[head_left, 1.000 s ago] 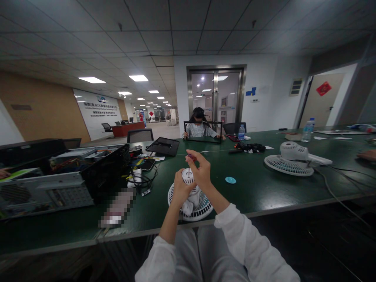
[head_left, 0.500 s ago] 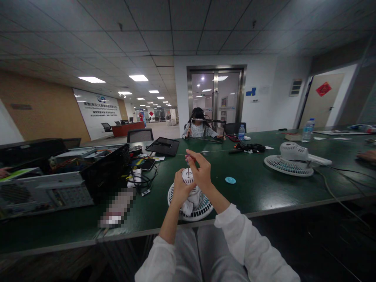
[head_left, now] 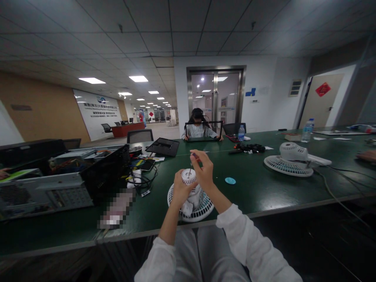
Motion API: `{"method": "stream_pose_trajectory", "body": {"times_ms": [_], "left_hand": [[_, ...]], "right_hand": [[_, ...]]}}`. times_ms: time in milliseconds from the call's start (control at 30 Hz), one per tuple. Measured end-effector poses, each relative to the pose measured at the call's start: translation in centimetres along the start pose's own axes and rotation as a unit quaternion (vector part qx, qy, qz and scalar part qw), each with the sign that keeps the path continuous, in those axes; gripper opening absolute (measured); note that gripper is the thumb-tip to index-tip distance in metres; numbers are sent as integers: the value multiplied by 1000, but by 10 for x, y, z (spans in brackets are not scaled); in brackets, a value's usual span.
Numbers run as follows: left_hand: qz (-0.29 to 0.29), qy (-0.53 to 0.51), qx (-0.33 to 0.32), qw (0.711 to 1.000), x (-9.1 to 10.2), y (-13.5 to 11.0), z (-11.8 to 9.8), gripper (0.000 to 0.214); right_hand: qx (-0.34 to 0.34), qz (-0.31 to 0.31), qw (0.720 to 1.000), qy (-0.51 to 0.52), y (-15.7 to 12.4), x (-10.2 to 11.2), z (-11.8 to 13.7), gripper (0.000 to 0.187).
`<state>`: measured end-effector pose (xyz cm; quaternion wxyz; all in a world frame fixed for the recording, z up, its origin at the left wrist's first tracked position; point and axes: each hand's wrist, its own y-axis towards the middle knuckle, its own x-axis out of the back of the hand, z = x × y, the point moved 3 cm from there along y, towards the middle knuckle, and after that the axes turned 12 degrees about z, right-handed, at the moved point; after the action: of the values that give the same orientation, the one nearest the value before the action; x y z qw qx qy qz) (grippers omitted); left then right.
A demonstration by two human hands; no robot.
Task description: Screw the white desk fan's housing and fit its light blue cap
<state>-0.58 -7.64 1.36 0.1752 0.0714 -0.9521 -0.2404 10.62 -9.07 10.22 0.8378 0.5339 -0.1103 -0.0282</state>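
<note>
A white electric fan (head_left: 202, 211) lies grille-down on the green table, right in front of me. My left hand (head_left: 180, 190) is wrapped round its white slotted motor housing (head_left: 188, 176), steadying it with the round end up. In the fingertips of my right hand (head_left: 204, 168) is a screwdriver (head_left: 190, 169) with a purplish handle; its thin shaft slants down to the middle of the housing. Whether the tip sits in a screw is too small to tell. A light blue disc (head_left: 230, 180) lies on the table to the right of the fan.
An opened computer case (head_left: 58, 188) fills the left side, with cables (head_left: 151, 180) and a blurred pink item (head_left: 117, 207) near it. Another fan (head_left: 289, 164) lies to the right. Across the table a person (head_left: 197, 127) holds a black frame (head_left: 203, 140). Water bottles (head_left: 241, 133) stand further back.
My right hand has shifted slightly right, tilting the screwdriver's handle that way. The left hand stays on the housing. Across the table, the person has raised the black frame upright.
</note>
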Motion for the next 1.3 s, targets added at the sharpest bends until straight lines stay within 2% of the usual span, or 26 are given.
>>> {"method": "stream_pose_trajectory", "body": {"times_ms": [100,367,633,867,1067,1300], "left_hand": [[0,1,3,1000,0,1,0,60],[0,4,-11,1000,0,0,1,59],[5,2,-9,1000,0,1,2,61],[7,-2,-20,1000,0,1,3,62],[5,-5,-17,1000,0,1,3,61],[2,-3,-20,1000,-1,2,3,60]], "right_hand": [[3,10,1000,2,-1,0,0,24],[34,-18,997,-73,2,1,5,18],[51,10,998,-36,2,-2,5,28],[51,13,997,-58,2,-5,10,22],[67,43,996,-27,-1,-5,12,34],[43,22,997,-54,0,-6,7,25]]}}
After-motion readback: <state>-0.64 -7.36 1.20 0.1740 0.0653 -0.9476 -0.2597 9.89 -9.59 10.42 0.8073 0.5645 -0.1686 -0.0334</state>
